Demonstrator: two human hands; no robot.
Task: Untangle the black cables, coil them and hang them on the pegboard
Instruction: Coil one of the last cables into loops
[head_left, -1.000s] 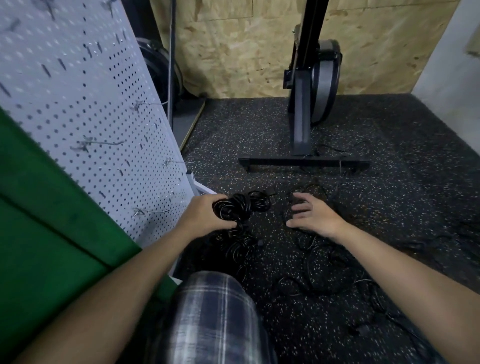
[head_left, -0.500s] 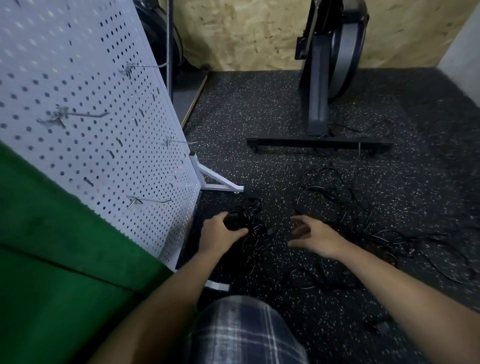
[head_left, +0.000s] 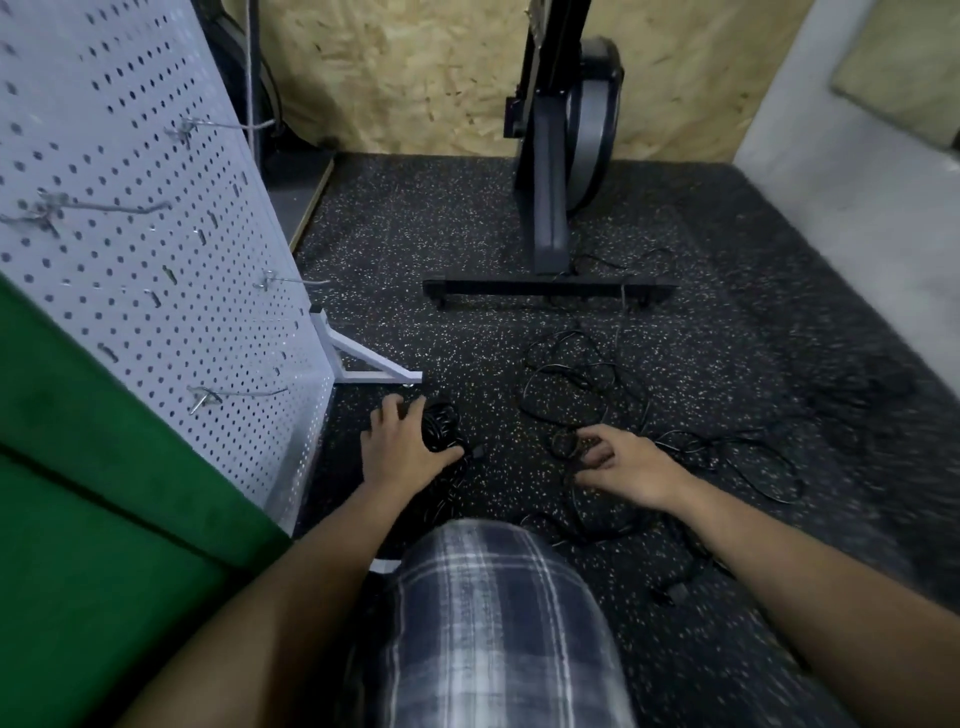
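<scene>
The dark speckled rubber floor (head_left: 415, 244) fills most of the view, seen from above past my own plaid-clad knee (head_left: 493, 623). A white pegboard (head_left: 130, 156) on a stand rises along my left side, with a green padded surface (head_left: 104, 545) in front of it, and the black base of an exercise machine (head_left: 548, 286) stands further back. By my judgement the task is at an early stage: nothing hangs on the pegboard yet. Most of the black cables (head_left: 582, 382) lie on the floor ahead and to my right in a loose, crossing tangle, with strands running off toward the right and one more trailing back under the machine. One portion is already gathered into a tight coiled bundle (head_left: 441, 426), which lies on the floor just beside the foot of the pegboard. My left grip (head_left: 400, 447) grasps that bundle between thumb and fingers. My right grip (head_left: 628, 467) hovers low over the loose strands with its fingers lightly curled; I cannot tell whether it pinches one. Left to do: free and coil the rest, then hang every coil. No box, bin or other container shows; the nearest thing to a holder is the set of metal hooks (head_left: 244, 392) on the pegboard, all bare. A small plug (head_left: 674, 594) lies near my right forearm.
</scene>
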